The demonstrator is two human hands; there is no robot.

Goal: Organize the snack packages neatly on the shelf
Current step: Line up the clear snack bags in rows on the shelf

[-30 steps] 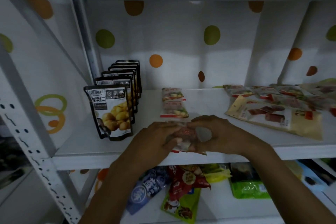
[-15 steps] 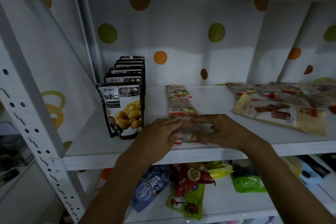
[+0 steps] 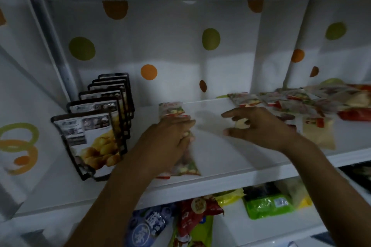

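Our next move turns on the heap of small clear red-edged snack packets (image 3: 291,102), jumbled at the right rear of the white metal shelf (image 3: 220,178). It lies just beyond and to the right of our right hand (image 3: 259,126), the nearer one. That hand hovers with its fingers spread apart, holding nothing. Our left hand (image 3: 170,142) lies flat, fingers together, pressing on the tidy line of matching packets (image 3: 170,108), whose long axis runs front to back at mid-shelf. We judge the right hand should fetch the next packet for that line.
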